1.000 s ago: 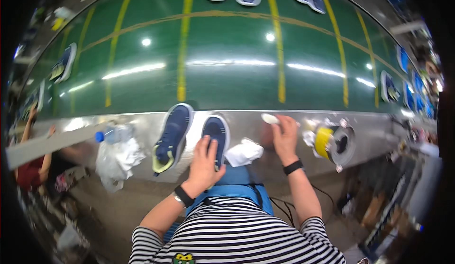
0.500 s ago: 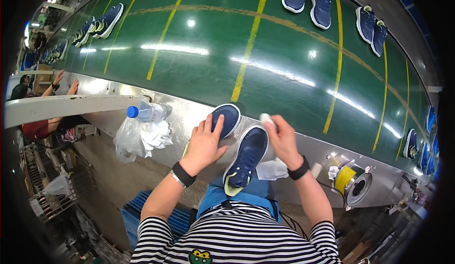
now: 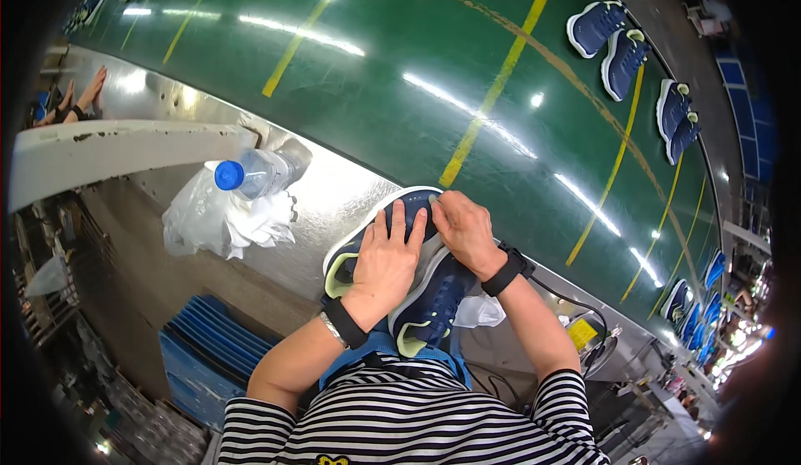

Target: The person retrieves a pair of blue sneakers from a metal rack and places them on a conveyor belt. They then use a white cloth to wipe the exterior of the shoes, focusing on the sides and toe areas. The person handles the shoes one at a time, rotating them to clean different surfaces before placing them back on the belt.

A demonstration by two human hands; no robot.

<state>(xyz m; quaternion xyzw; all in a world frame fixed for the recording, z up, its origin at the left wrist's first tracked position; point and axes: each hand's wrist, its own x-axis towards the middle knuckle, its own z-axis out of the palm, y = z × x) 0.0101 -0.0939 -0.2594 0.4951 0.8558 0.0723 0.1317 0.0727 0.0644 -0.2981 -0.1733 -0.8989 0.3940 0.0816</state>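
Two navy shoes with white soles and pale yellow-green linings lie side by side at the metal edge in front of me. My left hand (image 3: 386, 263) lies over the left shoe (image 3: 350, 251), fingers spread flat across its toe. At the toe's right side, my right hand (image 3: 467, 233) has its fingertips pinched together against the shoe. Whatever is between those fingers is hidden. The right shoe (image 3: 440, 300) rests beneath and beside my wrists, its heel toward me, its toe partly covered.
A green belt (image 3: 359, 90) with yellow lines carries more navy shoes (image 3: 624, 63). Left on the metal ledge are a blue-capped bottle (image 3: 260, 173) and a plastic bag (image 3: 200, 212) with white wads. A white bar (image 3: 125, 158) juts in. White paper (image 3: 481, 311) lies right.
My right hand has come left and down to the left shoe's toe; the white piece it held no longer shows. My left hand has shifted further over that shoe. The view has turned.
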